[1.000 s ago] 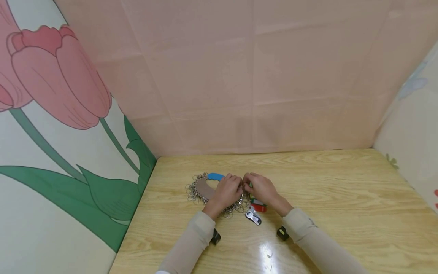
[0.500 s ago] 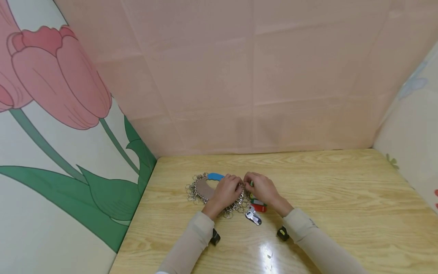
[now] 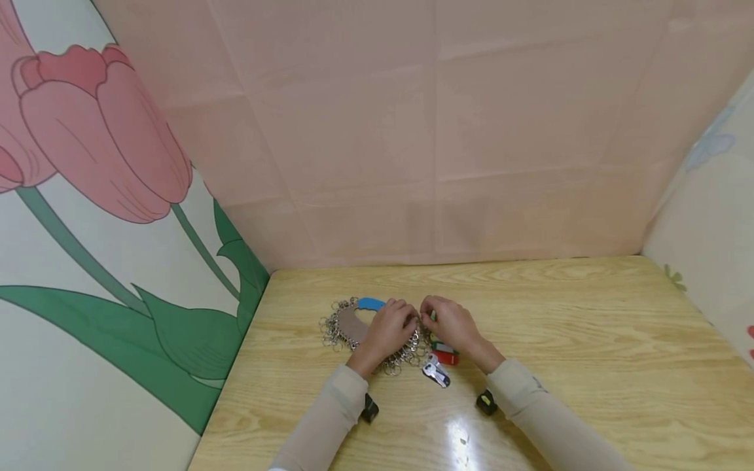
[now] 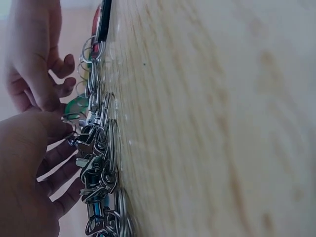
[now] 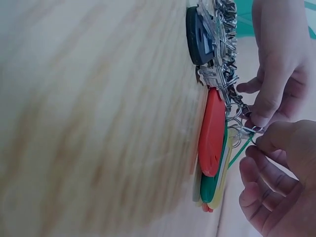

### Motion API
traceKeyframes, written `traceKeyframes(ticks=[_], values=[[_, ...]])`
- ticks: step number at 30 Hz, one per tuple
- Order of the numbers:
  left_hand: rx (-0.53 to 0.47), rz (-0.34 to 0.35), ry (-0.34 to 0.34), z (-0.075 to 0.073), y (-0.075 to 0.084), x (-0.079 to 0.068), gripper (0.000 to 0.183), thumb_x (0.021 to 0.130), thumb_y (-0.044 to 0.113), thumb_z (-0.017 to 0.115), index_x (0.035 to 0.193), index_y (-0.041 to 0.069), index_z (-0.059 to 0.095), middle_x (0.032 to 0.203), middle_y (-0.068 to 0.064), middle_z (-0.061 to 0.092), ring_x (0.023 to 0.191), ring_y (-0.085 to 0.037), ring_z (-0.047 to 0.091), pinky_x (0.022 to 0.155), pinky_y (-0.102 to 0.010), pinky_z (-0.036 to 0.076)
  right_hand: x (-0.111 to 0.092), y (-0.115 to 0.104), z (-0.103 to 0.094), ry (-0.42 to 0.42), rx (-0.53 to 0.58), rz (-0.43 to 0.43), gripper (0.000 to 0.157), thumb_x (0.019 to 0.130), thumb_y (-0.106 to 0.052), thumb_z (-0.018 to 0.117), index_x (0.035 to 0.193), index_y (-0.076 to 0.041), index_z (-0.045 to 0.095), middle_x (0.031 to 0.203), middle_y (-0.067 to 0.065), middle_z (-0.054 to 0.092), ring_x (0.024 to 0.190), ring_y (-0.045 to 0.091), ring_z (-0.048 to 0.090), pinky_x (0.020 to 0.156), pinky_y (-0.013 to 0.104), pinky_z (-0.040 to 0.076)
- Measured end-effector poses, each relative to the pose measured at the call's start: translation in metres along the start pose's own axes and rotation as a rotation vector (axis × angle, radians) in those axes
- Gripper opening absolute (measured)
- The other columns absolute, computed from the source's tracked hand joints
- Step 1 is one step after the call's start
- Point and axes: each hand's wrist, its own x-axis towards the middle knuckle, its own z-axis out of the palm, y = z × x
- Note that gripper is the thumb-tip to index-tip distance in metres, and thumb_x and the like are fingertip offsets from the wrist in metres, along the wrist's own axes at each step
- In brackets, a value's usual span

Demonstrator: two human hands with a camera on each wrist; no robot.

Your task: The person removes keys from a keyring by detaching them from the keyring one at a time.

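Apparently to steady it for the right hand (image 3: 452,326), the left hand (image 3: 387,328) pinches a metal clasp (image 4: 85,143) on the brown holder (image 3: 351,325) beneath, while the right pinches a green tag (image 4: 76,105) by its ring (image 5: 257,129).

Beside the visible edge of the wooden desk (image 4: 197,123), a metal clasp (image 4: 72,140) is pinched by the left hand (image 4: 24,173). A thin ring (image 4: 74,116), partly hidden, is held by the right hand (image 4: 32,59), its fingertips brought against the left's. Next to them a green tag (image 4: 78,103) is seen. Along that edge, metal rings (image 4: 113,148) are strung in a dense row, ended by a red piece (image 4: 96,24) and a dark one.
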Motion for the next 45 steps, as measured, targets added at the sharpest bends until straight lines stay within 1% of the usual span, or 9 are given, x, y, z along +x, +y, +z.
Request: traceKeyframes(ticks=[4,12,18,23,26,35,45], values=[[-0.024,0.007,0.017,0.0001,-0.0011,-0.0012,0.011,0.105,0.022,0.069,0.107,0.018,0.079,0.098,0.005,0.071,0.089,-0.013,0.057,0.079,-0.027,0.049,0.0002,-0.0009,0.0004,0.0,0.009,0.01,0.009,0.095,-0.011,0.078,0.098,-0.015,0.071,0.091,-0.001,0.07,0.069,0.009,0.058,0.06,0.03,0.049],[-0.049,0.0,0.026,-0.0004,-0.003,-0.0045,0.011,0.104,0.02,0.069,0.108,0.018,0.079,0.101,0.005,0.075,0.093,-0.013,0.06,0.082,-0.027,0.051,-0.0002,-0.0031,0.0024,-0.004,0.02,0.004,0.012,0.094,-0.01,0.08,0.098,-0.016,0.069,0.092,-0.001,0.071,0.069,0.008,0.057,0.06,0.029,0.049],[-0.114,-0.039,0.002,-0.0019,-0.0018,-0.0042,0.013,0.105,0.021,0.067,0.108,0.018,0.079,0.1,0.006,0.077,0.097,-0.013,0.062,0.084,-0.029,0.052,0.0001,-0.0016,0.0039,0.024,-0.002,-0.017,0.013,0.092,-0.01,0.081,0.096,-0.015,0.07,0.09,-0.001,0.072,0.067,0.007,0.057,0.06,0.028,0.05],[-0.126,-0.059,-0.002,-0.003,-0.0009,-0.0028,0.015,0.105,0.022,0.066,0.108,0.017,0.08,0.101,0.005,0.078,0.098,-0.013,0.064,0.084,-0.029,0.052,0.0012,-0.0009,0.0046,0.03,-0.016,-0.022,0.013,0.092,-0.011,0.082,0.094,-0.015,0.07,0.089,-0.001,0.072,0.066,0.006,0.056,0.059,0.027,0.049],[-0.135,-0.069,-0.006,-0.0026,-0.0008,-0.0025,0.016,0.106,0.022,0.066,0.109,0.017,0.081,0.103,0.004,0.078,0.099,-0.014,0.064,0.085,-0.03,0.053,0.0014,-0.0013,0.0043,0.024,-0.019,-0.024,0.013,0.091,-0.011,0.082,0.092,-0.015,0.07,0.089,-0.002,0.072,0.067,0.007,0.057,0.06,0.028,0.05],[-0.158,-0.066,-0.013,-0.0022,-0.0011,-0.0025,0.017,0.108,0.022,0.064,0.111,0.017,0.08,0.105,0.003,0.078,0.098,-0.014,0.063,0.084,-0.03,0.053,0.0019,-0.0037,0.0028,0.004,-0.007,0.014,0.011,0.091,-0.012,0.08,0.094,-0.014,0.07,0.091,-0.001,0.071,0.068,0.009,0.056,0.061,0.03,0.049],[-0.21,-0.085,-0.037,-0.0033,-0.0007,-0.0028,0.018,0.109,0.022,0.063,0.113,0.016,0.08,0.106,0.003,0.076,0.096,-0.012,0.06,0.082,-0.028,0.051,0.0013,-0.0048,0.0024,0.007,-0.02,0.008,0.011,0.091,-0.013,0.081,0.093,-0.014,0.07,0.089,-0.003,0.07,0.067,0.009,0.056,0.06,0.03,0.048]])
